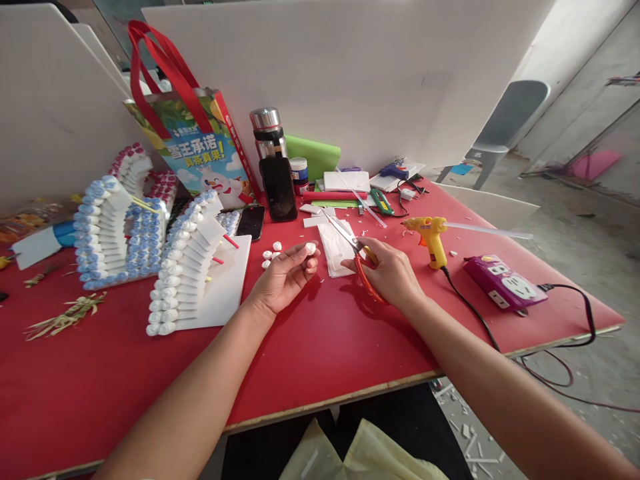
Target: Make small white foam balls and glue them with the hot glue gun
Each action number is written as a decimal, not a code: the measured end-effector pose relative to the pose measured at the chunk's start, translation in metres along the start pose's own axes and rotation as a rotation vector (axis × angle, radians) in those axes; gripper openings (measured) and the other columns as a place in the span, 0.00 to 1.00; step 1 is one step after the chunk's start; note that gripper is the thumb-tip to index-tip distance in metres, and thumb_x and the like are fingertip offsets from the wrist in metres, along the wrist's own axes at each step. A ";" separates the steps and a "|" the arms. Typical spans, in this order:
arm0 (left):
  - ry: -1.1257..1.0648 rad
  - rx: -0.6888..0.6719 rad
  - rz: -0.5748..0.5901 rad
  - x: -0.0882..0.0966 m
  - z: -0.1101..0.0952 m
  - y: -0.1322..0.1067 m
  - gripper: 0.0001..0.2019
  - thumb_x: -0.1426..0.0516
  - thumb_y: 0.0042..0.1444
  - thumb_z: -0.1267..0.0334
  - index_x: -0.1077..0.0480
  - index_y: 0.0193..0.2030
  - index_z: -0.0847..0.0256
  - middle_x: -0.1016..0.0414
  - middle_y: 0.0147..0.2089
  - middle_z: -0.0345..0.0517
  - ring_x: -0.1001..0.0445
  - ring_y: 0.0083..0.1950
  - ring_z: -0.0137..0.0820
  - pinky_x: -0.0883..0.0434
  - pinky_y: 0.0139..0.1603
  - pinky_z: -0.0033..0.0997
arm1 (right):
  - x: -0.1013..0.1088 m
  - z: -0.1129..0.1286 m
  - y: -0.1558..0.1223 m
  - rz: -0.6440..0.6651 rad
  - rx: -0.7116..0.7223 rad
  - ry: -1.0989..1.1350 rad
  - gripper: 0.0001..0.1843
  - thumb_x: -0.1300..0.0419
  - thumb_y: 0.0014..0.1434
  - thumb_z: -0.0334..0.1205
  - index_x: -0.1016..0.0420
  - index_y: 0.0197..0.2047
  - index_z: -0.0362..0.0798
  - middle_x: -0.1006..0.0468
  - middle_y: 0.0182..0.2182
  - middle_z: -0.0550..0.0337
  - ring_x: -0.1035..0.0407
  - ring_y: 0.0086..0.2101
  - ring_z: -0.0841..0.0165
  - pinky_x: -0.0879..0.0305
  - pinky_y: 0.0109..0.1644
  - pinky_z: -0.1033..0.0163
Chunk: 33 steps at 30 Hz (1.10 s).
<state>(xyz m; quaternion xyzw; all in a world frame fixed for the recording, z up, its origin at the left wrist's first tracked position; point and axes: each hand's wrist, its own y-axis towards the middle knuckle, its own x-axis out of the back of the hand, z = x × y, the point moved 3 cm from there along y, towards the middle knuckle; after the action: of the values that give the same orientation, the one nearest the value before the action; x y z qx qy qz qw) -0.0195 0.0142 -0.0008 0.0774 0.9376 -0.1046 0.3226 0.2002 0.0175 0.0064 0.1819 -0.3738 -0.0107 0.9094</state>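
The left hand point(285, 275) pinches a small white roll point(311, 249) between its thumb and fingers, up over the red table point(300, 360). The right hand point(393, 270) has its fingers curled around the scissors point(357, 245), and the blades point away, by the white paper point(334, 255). More little white rolls point(267, 255) sit near the left hand. A yellow glue gun point(436, 248) is off to the right.

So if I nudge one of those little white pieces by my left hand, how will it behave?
Each white piece looks rounded, so it may roll. It's small enough to pinch, as your left hand does with a similar one, so probably light.
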 end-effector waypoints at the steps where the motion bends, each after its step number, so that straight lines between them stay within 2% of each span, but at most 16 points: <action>1: -0.008 0.009 0.009 0.000 0.000 -0.001 0.07 0.33 0.52 0.66 0.20 0.39 0.64 0.25 0.37 0.47 0.30 0.33 0.23 0.27 0.36 0.24 | 0.000 0.000 0.000 -0.001 -0.005 0.000 0.28 0.39 0.58 0.61 0.25 0.54 0.52 0.27 0.32 0.60 0.36 0.30 0.67 0.39 0.37 0.63; 5: -0.054 0.025 0.024 0.000 -0.002 -0.002 0.07 0.35 0.54 0.67 0.21 0.39 0.66 0.27 0.37 0.48 0.31 0.33 0.24 0.27 0.35 0.23 | 0.001 -0.001 0.001 -0.005 -0.010 -0.004 0.28 0.39 0.58 0.62 0.24 0.53 0.51 0.26 0.32 0.60 0.36 0.30 0.68 0.39 0.36 0.63; 10: -0.043 -0.017 0.077 -0.002 -0.002 -0.002 0.07 0.35 0.54 0.68 0.21 0.39 0.69 0.29 0.36 0.48 0.33 0.31 0.23 0.28 0.34 0.23 | -0.002 -0.002 0.001 -0.010 -0.004 -0.017 0.29 0.38 0.57 0.63 0.24 0.52 0.52 0.28 0.29 0.61 0.36 0.29 0.68 0.39 0.36 0.63; 15: -0.033 -0.045 0.122 -0.002 -0.002 -0.002 0.04 0.35 0.54 0.69 0.21 0.36 0.68 0.30 0.35 0.47 0.35 0.30 0.22 0.30 0.33 0.23 | 0.004 -0.008 0.003 -0.048 -0.051 -0.058 0.29 0.38 0.56 0.65 0.23 0.51 0.52 0.27 0.29 0.61 0.37 0.28 0.68 0.41 0.34 0.63; 20: -0.011 -0.042 0.101 -0.003 -0.002 -0.002 0.06 0.34 0.53 0.69 0.21 0.38 0.67 0.28 0.36 0.47 0.32 0.32 0.22 0.29 0.35 0.22 | 0.012 -0.013 0.005 -0.095 -0.076 -0.040 0.29 0.38 0.56 0.65 0.23 0.49 0.51 0.28 0.28 0.61 0.38 0.27 0.68 0.41 0.34 0.63; 23: 0.023 -0.047 0.041 -0.005 -0.001 -0.003 0.10 0.32 0.52 0.68 0.20 0.42 0.66 0.24 0.38 0.47 0.27 0.35 0.24 0.27 0.40 0.22 | 0.011 -0.007 0.002 -0.063 -0.007 0.016 0.28 0.39 0.58 0.62 0.26 0.52 0.51 0.28 0.28 0.62 0.37 0.28 0.68 0.40 0.34 0.64; 27: 0.109 -0.132 -0.042 -0.005 -0.002 -0.004 0.15 0.30 0.49 0.67 0.20 0.45 0.63 0.20 0.41 0.46 0.23 0.38 0.25 0.25 0.43 0.24 | 0.005 0.006 -0.003 0.053 0.151 0.004 0.30 0.38 0.58 0.59 0.32 0.57 0.50 0.27 0.36 0.56 0.33 0.33 0.66 0.36 0.37 0.62; 33: 0.207 -0.237 -0.046 -0.004 -0.001 -0.001 0.14 0.29 0.47 0.66 0.21 0.41 0.61 0.19 0.37 0.43 0.22 0.35 0.27 0.25 0.43 0.27 | -0.002 0.015 -0.006 0.126 0.256 -0.063 0.27 0.38 0.59 0.58 0.33 0.55 0.50 0.29 0.39 0.53 0.32 0.36 0.62 0.34 0.41 0.60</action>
<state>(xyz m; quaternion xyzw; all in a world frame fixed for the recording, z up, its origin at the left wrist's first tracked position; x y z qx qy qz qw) -0.0174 0.0133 0.0026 0.0275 0.9731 0.0080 0.2288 0.1888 0.0069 0.0128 0.2723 -0.4112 0.0885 0.8654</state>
